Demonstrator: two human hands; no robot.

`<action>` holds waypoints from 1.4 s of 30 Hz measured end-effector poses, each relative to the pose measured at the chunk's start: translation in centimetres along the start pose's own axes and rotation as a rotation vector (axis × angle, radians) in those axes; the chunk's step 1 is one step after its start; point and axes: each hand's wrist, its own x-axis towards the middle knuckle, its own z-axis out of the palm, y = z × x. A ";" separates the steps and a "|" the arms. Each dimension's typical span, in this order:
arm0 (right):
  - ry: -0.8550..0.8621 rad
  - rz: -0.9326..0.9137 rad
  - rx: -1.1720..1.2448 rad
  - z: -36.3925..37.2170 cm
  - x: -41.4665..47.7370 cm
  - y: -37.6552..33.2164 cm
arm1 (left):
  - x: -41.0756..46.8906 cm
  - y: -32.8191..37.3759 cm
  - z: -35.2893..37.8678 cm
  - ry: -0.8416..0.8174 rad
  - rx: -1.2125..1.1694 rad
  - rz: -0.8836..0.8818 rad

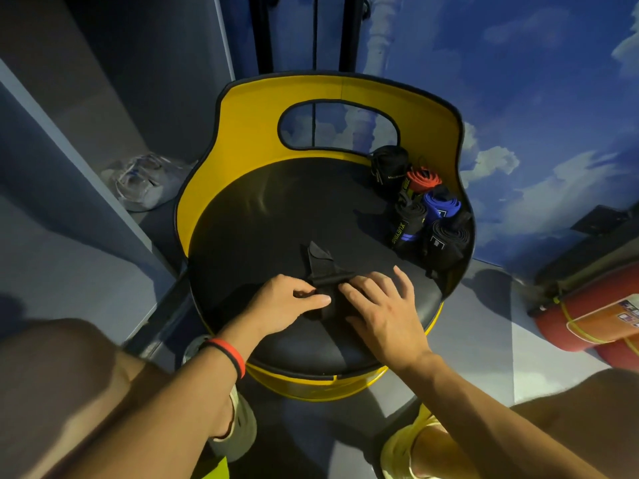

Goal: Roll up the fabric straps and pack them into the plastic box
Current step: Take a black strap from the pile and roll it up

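Observation:
A black fabric strap [320, 262] lies on the black round seat [276, 216] of a yellow chair, its far end pointing away from me. My left hand [290, 299] pinches the near part of the strap with curled fingers. From the right, my right hand [380, 305] lies flat with spread fingers, its fingertips pressing on the strap's rolled part. At the seat's back right sit several rolled straps: a black one [389, 164], a red one [423, 178], a blue one [442, 205] and more black ones [446, 240]. No plastic box is in view.
The chair's yellow backrest [249, 133] curves around the far side of the seat. A clear plastic bag [145, 181] lies on the floor at the left. Red fire extinguishers [587, 316] lie at the right. My knees and shoes fill the bottom of the view.

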 end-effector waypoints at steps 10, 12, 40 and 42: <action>0.040 -0.030 0.067 0.6 1.3 0.7 | 3.8 1.2 -0.6 0.225 -0.134 -0.226; 0.034 -0.028 0.072 0.6 1.3 0.9 | 4.5 1.3 -0.1 0.221 -0.231 -0.256; -0.081 0.077 0.163 0.3 2.2 1.0 | 5.3 5.7 0.1 0.562 0.196 0.323; -0.095 0.084 0.160 0.3 2.3 1.0 | 5.4 6.9 -1.4 0.650 0.045 0.323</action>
